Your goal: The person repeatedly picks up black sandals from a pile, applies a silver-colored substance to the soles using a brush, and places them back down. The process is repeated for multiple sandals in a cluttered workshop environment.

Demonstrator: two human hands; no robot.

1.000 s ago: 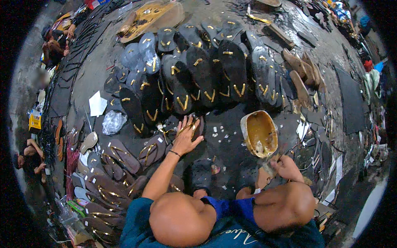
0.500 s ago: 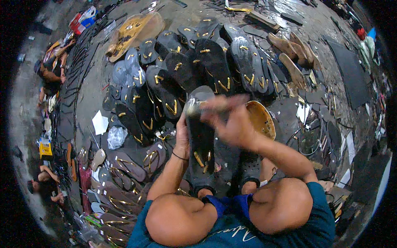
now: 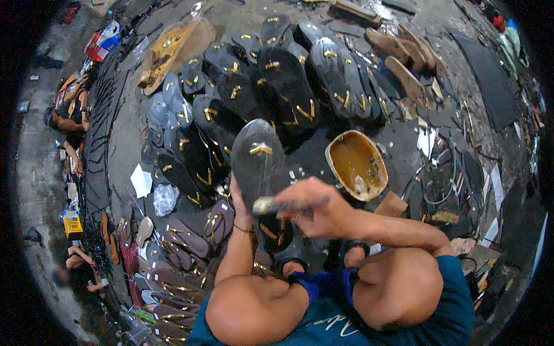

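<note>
My left hand (image 3: pixel 239 203) grips a black sandal sole (image 3: pixel 257 154) by its left edge, upright in front of me. A whitish smear surrounds the gold strap end near the sole's top, and a thin pale strand runs down from it. My right hand (image 3: pixel 323 209) is closed around a brush (image 3: pixel 291 205), its pale tip over the lower part of the sole. Just beyond this hand sits a bowl (image 3: pixel 328 157) holding amber, glue-like stuff. Several black soles with gold strap ends (image 3: pixel 283 81) stand packed together farther off.
Finished-looking brown sandals with gold straps (image 3: pixel 173 291) lie in rows at the near left. Wooden foot forms (image 3: pixel 407 81) rest at the far right, beside a dark sheet (image 3: pixel 485 81). A stained board (image 3: pixel 170 52) lies at the far left. Other people (image 3: pixel 72 124) sit along the left.
My right hand and the brush have come down and nearer, away from the sole's top. The sole has shifted left and tilted, showing its smeared strap end. The bowl is now uncovered.
</note>
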